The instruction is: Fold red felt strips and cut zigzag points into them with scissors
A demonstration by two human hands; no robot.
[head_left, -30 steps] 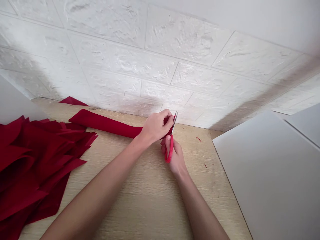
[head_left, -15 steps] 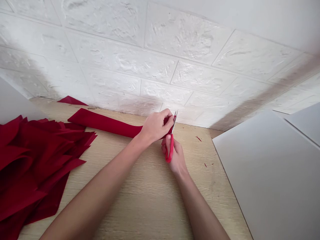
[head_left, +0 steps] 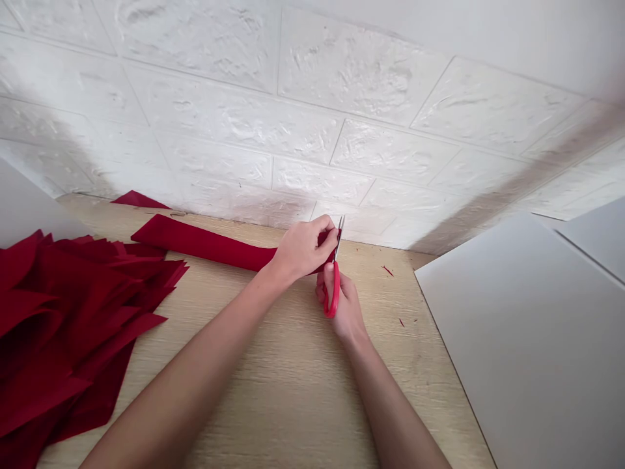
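A long dark red fabric strip (head_left: 209,245) stretches across the wooden surface, its right end pinched in the fingers of my left hand (head_left: 305,246). My right hand (head_left: 346,306) is closed around the red handles of a pair of scissors (head_left: 334,290), with thumb and fingers at the loops. The blades point up and away, right at the strip's end beside my left fingertips. Whether the fabric lies between the blades is hard to make out. My left hand hides part of the strip.
Many dark red fabric pieces lie in a loose pile (head_left: 73,332) on the left. Another red piece (head_left: 141,199) rests by the white brick-patterned wall (head_left: 229,130). Small red scraps (head_left: 387,270) dot the wooden surface (head_left: 273,384). A pale panel (head_left: 517,332) stands on the right.
The scissor blades look slightly closer together at the strip's end. Both hands keep almost the same place; the whole view has shifted very little.
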